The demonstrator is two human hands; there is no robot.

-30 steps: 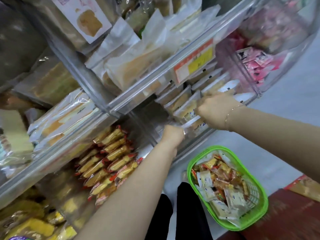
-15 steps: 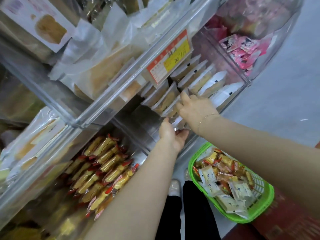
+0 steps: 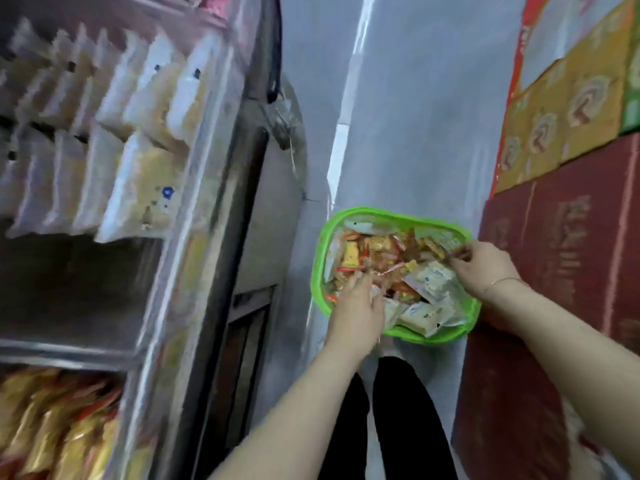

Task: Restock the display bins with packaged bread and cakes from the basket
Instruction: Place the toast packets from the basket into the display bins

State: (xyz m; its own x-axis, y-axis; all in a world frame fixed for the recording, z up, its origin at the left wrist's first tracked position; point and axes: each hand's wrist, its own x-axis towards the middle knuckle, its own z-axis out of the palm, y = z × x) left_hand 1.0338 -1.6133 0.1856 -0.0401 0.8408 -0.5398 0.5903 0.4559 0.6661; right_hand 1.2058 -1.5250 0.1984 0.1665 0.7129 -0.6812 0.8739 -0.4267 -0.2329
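Note:
A green basket (image 3: 398,216) stands on the floor, full of small packaged cakes: orange and red packets (image 3: 374,252) at the back, white ones (image 3: 429,282) at the front. My left hand (image 3: 356,306) reaches in at the near left, its fingers stretched onto the packets. At the basket's right rim, the curled fingers of my right hand (image 3: 485,268) pinch a small packet; blur hides the detail. The clear display bin (image 3: 149,133) at upper left holds rows of white bread packets.
A lower bin (image 3: 52,427) at bottom left holds yellow and red packets. Red cartons (image 3: 571,254) and yellow cartons (image 3: 561,109) are stacked along the right. Grey floor (image 3: 398,116) runs between shelf and cartons. My black-trousered legs (image 3: 398,427) stand just behind the basket.
Both hands have left the display bin of white packets and dropped into the green basket. The view has swung down and to the right.

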